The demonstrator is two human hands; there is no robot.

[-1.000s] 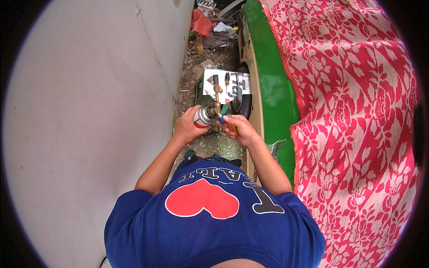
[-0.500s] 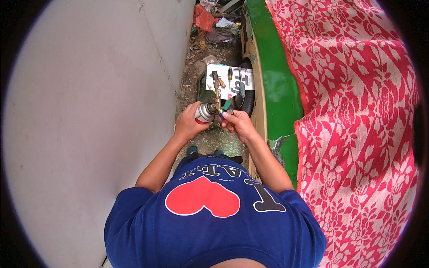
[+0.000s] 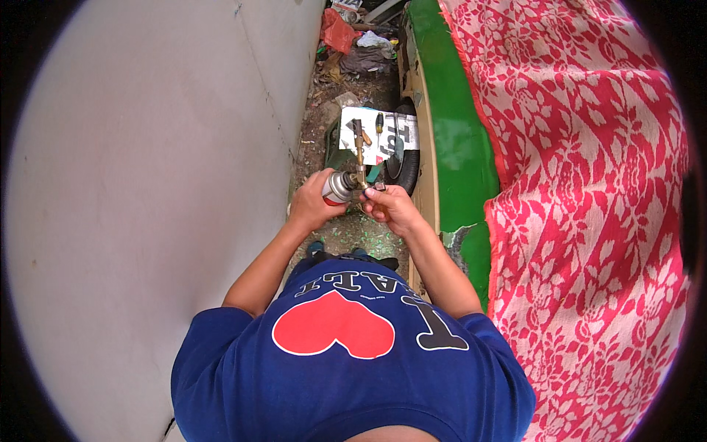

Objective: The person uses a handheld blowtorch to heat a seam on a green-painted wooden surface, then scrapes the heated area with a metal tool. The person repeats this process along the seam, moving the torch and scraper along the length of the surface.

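Head-worn fisheye, apparently steeply downward.

Gas canister (image 3: 336, 189) w/ brass blowtorch head (image 3: 360, 156) attached is gripped by L hand (image 3: 311, 205); torch's valve end is pinched by R hand (image 3: 394, 209). Screwdriver (image 3: 379, 124) is laid on white printed sheet (image 3: 347, 137) beyond. Green panel (image 3: 451, 110) on R is partly covered by red/pink floral cloth (image 3: 589, 221).

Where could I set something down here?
The green panel looks bare between its cream edge and the patterned cloth, though possibly sloped. Crowded: around the torch, the white sheet bearing a screwdriver, and the littered ground beyond.
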